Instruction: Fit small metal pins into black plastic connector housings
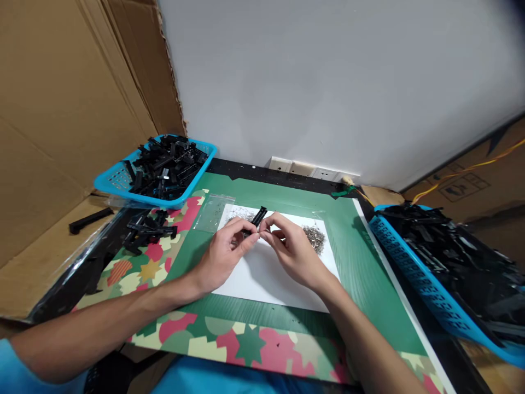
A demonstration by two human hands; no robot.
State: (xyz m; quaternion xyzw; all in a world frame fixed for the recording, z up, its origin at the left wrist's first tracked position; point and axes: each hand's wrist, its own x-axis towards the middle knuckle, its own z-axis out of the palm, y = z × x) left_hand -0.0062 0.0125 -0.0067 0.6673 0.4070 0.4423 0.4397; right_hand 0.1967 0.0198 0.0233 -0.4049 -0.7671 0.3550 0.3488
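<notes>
My left hand [223,254] grips a long black plastic part [257,218] that sticks up and away from my fingers. My right hand [289,246] meets it at the part's near end, with fingers pinched together on something too small to make out. Both hands hover over a white sheet [262,276] lying on the green mat [361,262]. A heap of tiny metal pieces [315,237] lies on the sheet just right of my right hand, and a thinner scatter of metal pieces [235,215] lies behind my left hand.
A blue basket [112,183] of black parts stands at the back left, with loose black parts [145,230] in front of it. A second blue basket [418,271] full of black parts runs along the right. A clear bag [211,210] lies by the sheet. Cardboard walls the left side.
</notes>
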